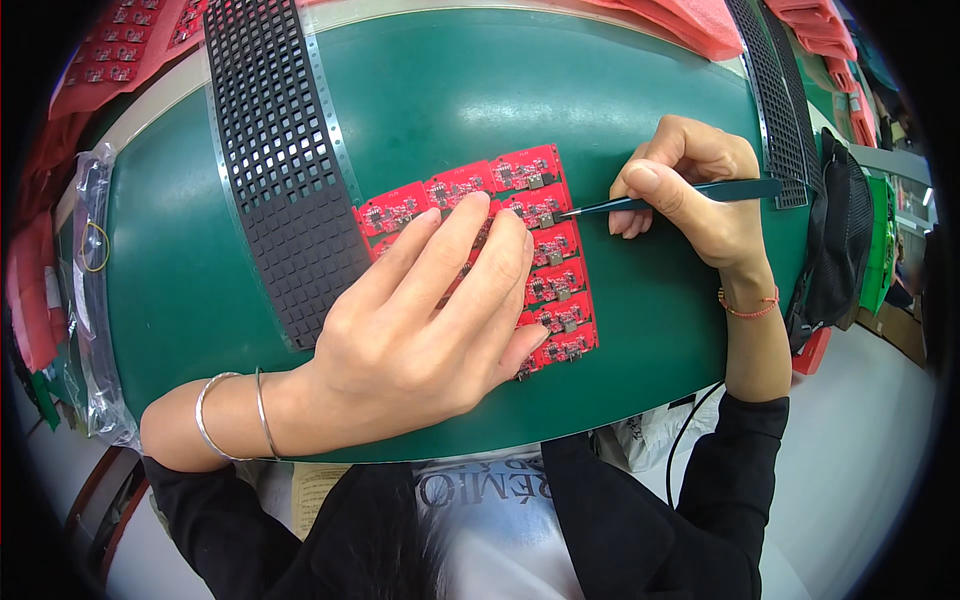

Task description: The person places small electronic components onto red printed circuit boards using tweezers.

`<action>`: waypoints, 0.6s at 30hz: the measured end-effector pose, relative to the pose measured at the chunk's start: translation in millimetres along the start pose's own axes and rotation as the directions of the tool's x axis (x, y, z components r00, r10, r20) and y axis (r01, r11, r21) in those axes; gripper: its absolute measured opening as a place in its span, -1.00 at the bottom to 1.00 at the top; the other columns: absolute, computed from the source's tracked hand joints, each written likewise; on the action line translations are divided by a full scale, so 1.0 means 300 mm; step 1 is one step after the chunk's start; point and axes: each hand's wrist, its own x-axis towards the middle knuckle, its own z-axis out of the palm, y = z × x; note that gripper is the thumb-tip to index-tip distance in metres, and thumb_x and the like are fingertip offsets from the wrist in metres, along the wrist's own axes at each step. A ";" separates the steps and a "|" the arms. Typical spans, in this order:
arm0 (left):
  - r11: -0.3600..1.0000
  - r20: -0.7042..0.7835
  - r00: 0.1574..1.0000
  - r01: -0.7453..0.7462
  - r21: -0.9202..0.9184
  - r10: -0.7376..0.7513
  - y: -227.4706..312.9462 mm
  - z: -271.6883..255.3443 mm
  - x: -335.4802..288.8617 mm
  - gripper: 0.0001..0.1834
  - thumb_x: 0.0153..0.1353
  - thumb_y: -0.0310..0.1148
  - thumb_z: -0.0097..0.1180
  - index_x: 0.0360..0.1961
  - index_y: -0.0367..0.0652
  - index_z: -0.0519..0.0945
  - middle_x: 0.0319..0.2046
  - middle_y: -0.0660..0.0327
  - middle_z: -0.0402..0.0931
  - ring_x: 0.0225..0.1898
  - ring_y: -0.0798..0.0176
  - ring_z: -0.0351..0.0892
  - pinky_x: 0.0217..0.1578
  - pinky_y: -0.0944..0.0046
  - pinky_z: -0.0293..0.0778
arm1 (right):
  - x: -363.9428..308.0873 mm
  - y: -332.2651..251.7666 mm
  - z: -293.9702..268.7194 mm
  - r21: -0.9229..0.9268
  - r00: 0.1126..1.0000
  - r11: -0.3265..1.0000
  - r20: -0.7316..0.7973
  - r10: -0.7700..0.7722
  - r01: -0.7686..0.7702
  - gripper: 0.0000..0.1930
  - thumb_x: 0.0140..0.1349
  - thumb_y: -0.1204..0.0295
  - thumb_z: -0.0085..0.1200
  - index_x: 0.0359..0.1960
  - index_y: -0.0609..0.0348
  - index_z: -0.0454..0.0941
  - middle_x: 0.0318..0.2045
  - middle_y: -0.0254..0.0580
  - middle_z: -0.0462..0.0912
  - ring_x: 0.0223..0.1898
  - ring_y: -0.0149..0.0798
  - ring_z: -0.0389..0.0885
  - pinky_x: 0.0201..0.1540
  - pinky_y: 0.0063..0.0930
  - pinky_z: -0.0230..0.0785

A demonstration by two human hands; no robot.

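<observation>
A panel of red circuit boards (553, 290) lies on the green table top, its rows carrying small black and metal parts. Across its left and middle part rests my left hand (430, 310), fingers spread and flat, hiding several of the boards. My right hand (690, 185) pinches a pair of dark tweezers (735, 190). Their thin tips reach the panel's right side, at a small black part in the second row from the top; whether they grip it cannot be made out. Left of the panel lies a sheet of black foam pads (300, 240), partly peeled into an open grid.
Pink foam sheets (690, 25) line the far edge, with more red boards (110, 45) at the far left. A clear plastic bag (95, 300) lies along the left edge. Another black pad strip (785, 120) and a black mesh pouch (840, 230) are at the right.
</observation>
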 end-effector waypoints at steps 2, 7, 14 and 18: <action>1.000 0.000 1.000 -0.002 0.005 0.002 0.000 -0.001 0.000 -0.46 -0.03 -0.21 0.40 -0.09 -0.42 0.72 -0.06 -0.05 0.64 0.00 -0.08 0.69 -0.02 0.08 0.68 | 0.001 0.001 0.000 -0.009 1.000 1.000 -0.001 0.008 -0.008 -0.73 0.36 0.37 0.32 -0.43 0.27 0.58 -0.52 -0.23 0.69 -0.47 -0.43 0.75 -0.46 -0.64 0.56; 1.000 0.002 1.000 -0.012 0.017 0.012 0.000 -0.002 0.003 -0.47 -0.02 -0.20 0.39 -0.09 -0.41 0.72 -0.06 -0.05 0.64 0.00 -0.08 0.69 -0.02 0.08 0.68 | 0.002 0.004 0.000 -0.005 1.000 1.000 0.001 -0.002 0.002 -0.72 0.36 0.35 0.33 -0.43 0.26 0.58 -0.52 -0.24 0.69 -0.48 -0.43 0.74 -0.47 -0.65 0.55; 0.999 0.014 1.000 -0.003 0.034 0.003 0.004 -0.004 0.008 -0.44 0.00 -0.16 0.38 -0.06 -0.40 0.72 -0.05 -0.04 0.64 0.01 -0.07 0.69 0.00 0.09 0.67 | 0.006 0.008 0.000 -0.024 0.999 0.999 0.002 -0.040 0.040 -0.71 0.35 0.33 0.35 -0.44 0.26 0.58 -0.57 -0.26 0.68 -0.49 -0.45 0.74 -0.48 -0.65 0.55; 1.000 0.016 1.000 -0.006 0.031 0.005 0.003 -0.003 0.010 -0.44 0.01 -0.16 0.38 -0.06 -0.40 0.71 -0.05 -0.04 0.64 0.01 -0.07 0.69 0.00 0.09 0.67 | 0.005 0.009 0.000 -0.025 0.999 0.999 0.002 -0.040 0.040 -0.71 0.35 0.33 0.34 -0.44 0.26 0.58 -0.57 -0.26 0.68 -0.50 -0.45 0.74 -0.48 -0.66 0.54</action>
